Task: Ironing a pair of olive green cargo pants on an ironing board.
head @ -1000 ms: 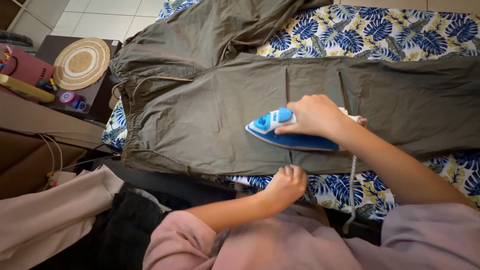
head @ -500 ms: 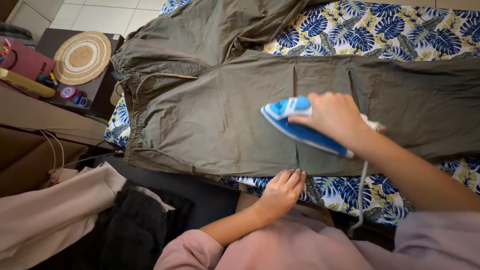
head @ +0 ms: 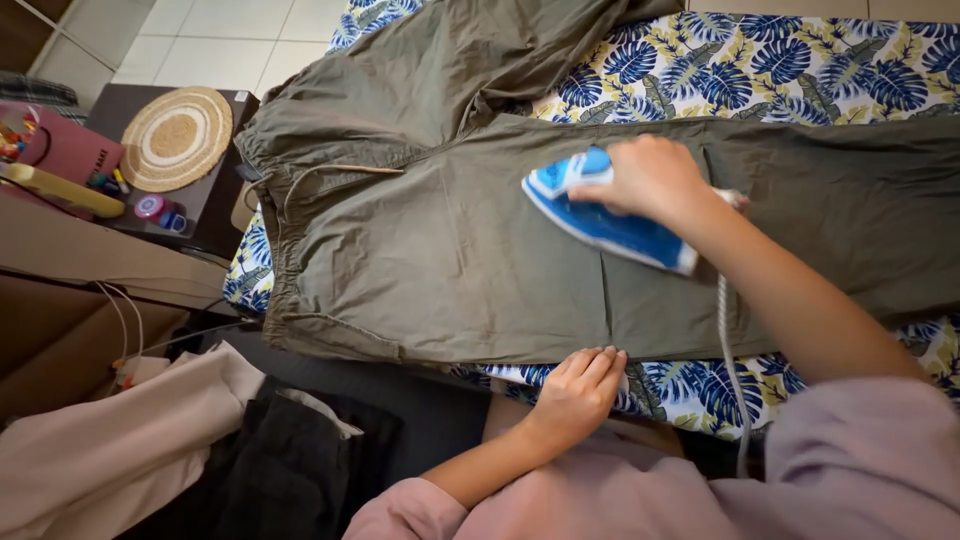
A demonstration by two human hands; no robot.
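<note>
Olive green trousers [head: 440,250] lie flat across a leaf-patterned ironing surface [head: 800,70], waistband at the left. My right hand [head: 650,180] grips the handle of a blue and white iron [head: 600,215], which rests on the upper part of the near trouser leg with its tip pointing left. The iron's grey cord [head: 730,370] hangs down toward me. My left hand [head: 580,385] presses on the near hem edge of the trousers, fingers together, pinning the fabric at the surface's front edge.
A dark side table [head: 130,200] at the left carries a round woven mat [head: 175,135], small items and a pink bag [head: 60,150]. Beige cloth [head: 120,450] and black cloth [head: 280,470] lie piled at the lower left. Tiled floor [head: 220,40] shows at the top left.
The iron and my right hand slid to the right and then up toward the far edge of the trouser leg. My left hand stayed on the near edge of the fabric.
</note>
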